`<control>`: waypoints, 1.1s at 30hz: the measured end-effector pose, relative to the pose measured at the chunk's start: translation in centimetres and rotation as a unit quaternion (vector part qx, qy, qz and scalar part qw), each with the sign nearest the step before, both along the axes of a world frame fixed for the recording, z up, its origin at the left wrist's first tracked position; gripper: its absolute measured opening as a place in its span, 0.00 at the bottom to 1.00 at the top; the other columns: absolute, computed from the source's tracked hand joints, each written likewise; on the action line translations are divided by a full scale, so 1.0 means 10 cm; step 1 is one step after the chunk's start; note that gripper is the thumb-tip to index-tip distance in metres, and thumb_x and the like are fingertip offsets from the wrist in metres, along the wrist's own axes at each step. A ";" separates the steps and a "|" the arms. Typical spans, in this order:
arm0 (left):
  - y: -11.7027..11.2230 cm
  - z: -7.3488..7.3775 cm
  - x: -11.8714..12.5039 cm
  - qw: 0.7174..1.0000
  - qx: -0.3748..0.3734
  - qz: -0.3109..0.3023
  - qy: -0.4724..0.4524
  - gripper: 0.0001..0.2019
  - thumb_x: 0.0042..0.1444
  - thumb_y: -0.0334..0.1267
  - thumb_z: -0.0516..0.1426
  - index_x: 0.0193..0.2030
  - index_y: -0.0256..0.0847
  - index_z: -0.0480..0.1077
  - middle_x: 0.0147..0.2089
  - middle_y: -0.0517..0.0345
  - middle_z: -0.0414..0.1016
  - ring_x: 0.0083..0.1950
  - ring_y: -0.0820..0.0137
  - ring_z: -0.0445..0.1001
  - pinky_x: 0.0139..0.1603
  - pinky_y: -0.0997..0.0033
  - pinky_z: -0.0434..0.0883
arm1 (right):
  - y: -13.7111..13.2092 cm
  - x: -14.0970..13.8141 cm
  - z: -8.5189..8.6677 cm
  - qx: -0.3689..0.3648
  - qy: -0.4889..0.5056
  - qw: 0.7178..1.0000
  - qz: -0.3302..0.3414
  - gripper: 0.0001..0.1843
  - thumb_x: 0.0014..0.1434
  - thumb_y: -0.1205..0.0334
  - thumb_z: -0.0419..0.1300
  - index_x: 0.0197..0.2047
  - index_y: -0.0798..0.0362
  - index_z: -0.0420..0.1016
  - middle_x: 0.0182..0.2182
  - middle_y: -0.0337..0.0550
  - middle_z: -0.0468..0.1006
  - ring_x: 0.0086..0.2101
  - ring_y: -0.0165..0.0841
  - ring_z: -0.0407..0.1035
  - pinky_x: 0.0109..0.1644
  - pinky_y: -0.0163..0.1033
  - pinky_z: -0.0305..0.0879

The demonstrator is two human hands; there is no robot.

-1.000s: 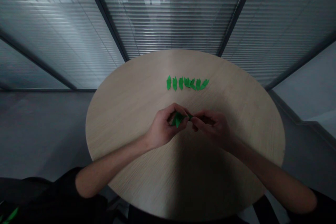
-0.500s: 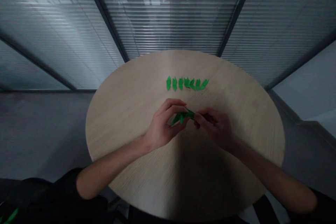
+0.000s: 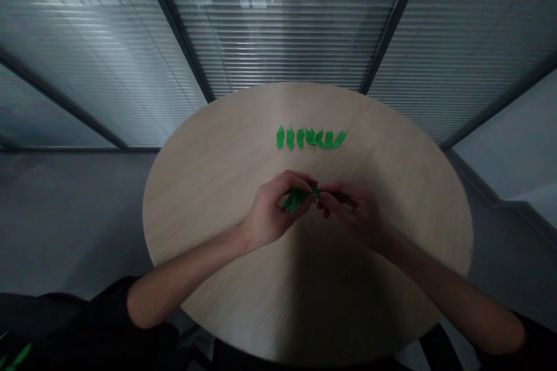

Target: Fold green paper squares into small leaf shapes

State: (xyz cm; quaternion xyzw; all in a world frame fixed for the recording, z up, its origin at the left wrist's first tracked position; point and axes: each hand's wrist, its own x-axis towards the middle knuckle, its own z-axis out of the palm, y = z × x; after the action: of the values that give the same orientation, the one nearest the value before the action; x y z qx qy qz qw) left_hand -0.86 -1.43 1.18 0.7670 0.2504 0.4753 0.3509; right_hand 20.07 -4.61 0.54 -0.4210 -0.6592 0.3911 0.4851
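Above the bench (image 3: 209,156), the left hand (image 3: 272,208) grips a green piece (image 3: 295,200); the right hand (image 3: 357,208) seems to pinch its end. Beyond lies a green row (image 3: 310,137).

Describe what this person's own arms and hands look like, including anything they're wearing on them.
The left hand and right hand are ungloved, and no watch or bracelet shows. The left forearm and right forearm are bare too. The black left sleeve and black right sleeve end near the elbows. It's too dim to make out the fabric or any small markings.
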 end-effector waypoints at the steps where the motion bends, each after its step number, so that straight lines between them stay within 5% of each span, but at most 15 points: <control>1: 0.00 0.00 0.00 1.000 0.003 -0.006 0.004 0.03 0.67 0.35 0.63 0.44 0.41 0.74 0.52 0.47 0.82 0.50 0.64 0.83 0.49 0.63 0.80 | 0.00 0.00 -0.01 -0.001 -0.002 1.000 0.005 0.12 0.69 0.51 0.65 0.41 0.51 0.83 0.28 0.39 0.83 0.25 0.29 0.76 0.30 0.33 0.74; 9: 0.00 -0.01 -0.01 1.000 0.022 0.003 -0.001 0.12 0.66 0.33 0.64 0.54 0.41 0.69 0.62 0.41 0.77 0.61 0.60 0.80 0.58 0.55 0.80 | -0.02 -0.01 0.01 -0.006 -0.001 1.000 -0.010 0.14 0.69 0.51 0.64 0.38 0.52 0.81 0.26 0.39 0.82 0.25 0.29 0.76 0.29 0.33 0.73; 16: 0.05 -0.02 -0.03 0.992 0.108 0.066 0.010 0.12 0.61 0.32 0.67 0.46 0.43 0.69 0.47 0.53 0.74 0.47 0.67 0.76 0.46 0.62 0.80 | -0.02 0.00 0.02 -0.003 -0.002 0.999 -0.051 0.14 0.68 0.50 0.65 0.39 0.52 0.79 0.25 0.40 0.82 0.24 0.30 0.77 0.28 0.33 0.74; 33: 0.05 -0.02 -0.04 0.984 0.174 0.039 0.016 0.15 0.62 0.27 0.65 0.52 0.43 0.69 0.52 0.49 0.75 0.52 0.65 0.77 0.49 0.62 0.81 | -0.01 -0.03 0.02 -0.029 0.019 0.999 -0.036 0.17 0.65 0.45 0.69 0.37 0.51 0.82 0.26 0.40 0.82 0.25 0.31 0.77 0.30 0.36 0.78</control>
State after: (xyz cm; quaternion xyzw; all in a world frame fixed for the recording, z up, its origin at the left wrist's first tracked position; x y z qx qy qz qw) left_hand -1.24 -0.98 0.95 0.8138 0.1991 0.5122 0.1891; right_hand 19.80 -4.68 0.71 -0.4514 -0.6223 0.4003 0.4987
